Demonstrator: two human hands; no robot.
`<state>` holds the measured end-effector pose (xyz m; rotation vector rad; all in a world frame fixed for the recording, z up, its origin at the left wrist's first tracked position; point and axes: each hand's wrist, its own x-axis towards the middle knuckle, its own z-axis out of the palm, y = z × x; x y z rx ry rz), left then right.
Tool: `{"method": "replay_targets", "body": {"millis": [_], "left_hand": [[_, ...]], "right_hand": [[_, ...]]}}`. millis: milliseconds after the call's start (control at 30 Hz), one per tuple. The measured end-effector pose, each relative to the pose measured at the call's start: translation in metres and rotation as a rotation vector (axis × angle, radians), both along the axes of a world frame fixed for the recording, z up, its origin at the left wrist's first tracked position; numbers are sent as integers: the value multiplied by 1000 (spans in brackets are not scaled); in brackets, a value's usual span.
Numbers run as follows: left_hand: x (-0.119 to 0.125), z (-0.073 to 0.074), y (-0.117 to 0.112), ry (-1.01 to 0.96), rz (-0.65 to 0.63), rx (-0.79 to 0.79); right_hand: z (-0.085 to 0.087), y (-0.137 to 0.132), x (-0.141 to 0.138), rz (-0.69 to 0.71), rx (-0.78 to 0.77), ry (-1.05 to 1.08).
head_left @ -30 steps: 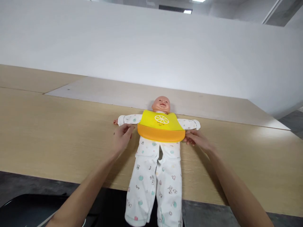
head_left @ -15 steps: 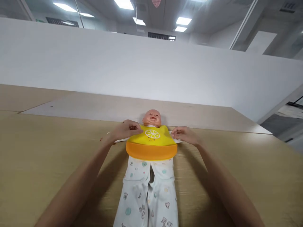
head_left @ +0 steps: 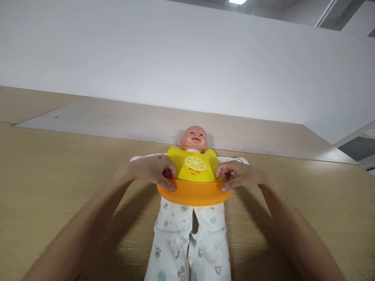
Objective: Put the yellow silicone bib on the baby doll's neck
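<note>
A baby doll [head_left: 193, 137] in white patterned pyjamas lies on its back on the wooden table [head_left: 52, 171], head away from me. On its chest sits a yellow bib [head_left: 194, 168] with an orange catch pocket and a lemon-slice print. My left hand [head_left: 154, 171] pinches the bib's left edge at the pocket rim, thumb on the orange lip. My right hand [head_left: 237, 175] grips the bib's right edge the same way. Both hands are closed on the bib.
A white partition wall [head_left: 187, 62] rises behind the table. A paler board [head_left: 117, 121] forms the far strip of the tabletop. The doll's sleeved arms stretch out sideways behind my hands. Grey floor shows at the far right.
Both hands have moved from the doll's shoulders down to the sides of the bib and taken hold of its orange pocket rim. The camera has tilted down a little.
</note>
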<state>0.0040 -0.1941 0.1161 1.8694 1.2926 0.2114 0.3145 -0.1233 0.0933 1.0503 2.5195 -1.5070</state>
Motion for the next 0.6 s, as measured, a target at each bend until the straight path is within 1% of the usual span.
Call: {"method": "replay_targets", "body": {"millis": [100, 233, 367, 600], "left_hand": [[1, -1, 3, 22, -87, -30], [3, -11, 5, -5, -122, -66], [2, -18, 4, -37, -121, -83], [-3, -18, 5, -41, -74, 11]], "right_hand": [[5, 1, 0, -23, -27, -1], [9, 0, 1, -28, -53, -33], [8, 0, 0, -4, -82, -48], [4, -3, -4, -13, -139, 22]]}}
